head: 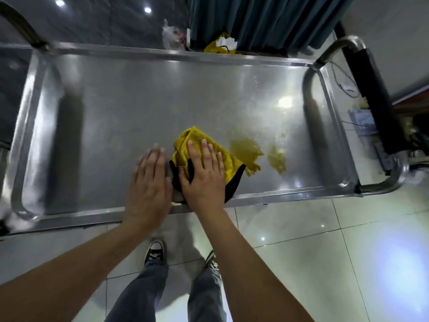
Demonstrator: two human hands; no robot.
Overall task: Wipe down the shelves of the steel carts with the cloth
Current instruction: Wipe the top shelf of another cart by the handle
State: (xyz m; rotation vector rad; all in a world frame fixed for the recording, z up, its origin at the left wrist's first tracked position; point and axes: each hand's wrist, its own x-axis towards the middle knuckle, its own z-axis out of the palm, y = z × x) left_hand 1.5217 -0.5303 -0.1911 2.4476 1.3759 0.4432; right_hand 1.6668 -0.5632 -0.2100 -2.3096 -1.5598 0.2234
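A steel cart's top shelf [139, 101] fills the middle of the head view, shiny and rimmed. A crumpled yellow cloth with black trim [192, 142] lies near the shelf's front edge. My right hand [204, 175] lies flat on the cloth with its fingers straight and spread, pressing it down. My left hand [148, 184] rests flat on the bare steel just left of the cloth, its fingers straight; it looks slightly blurred. Yellowish patches [246, 147] show on the steel right of the cloth; whether they are reflections or smears I cannot tell.
Curved tube handles rise at the cart's left end [21, 22] and right end [343, 43]. Behind the cart hang dark green curtains [267, 17], with a plastic bag [171, 36] and a yellow bag [220, 46] on the floor. Cables and clutter lie right. My shoes [154, 251] stand on glossy tiles.
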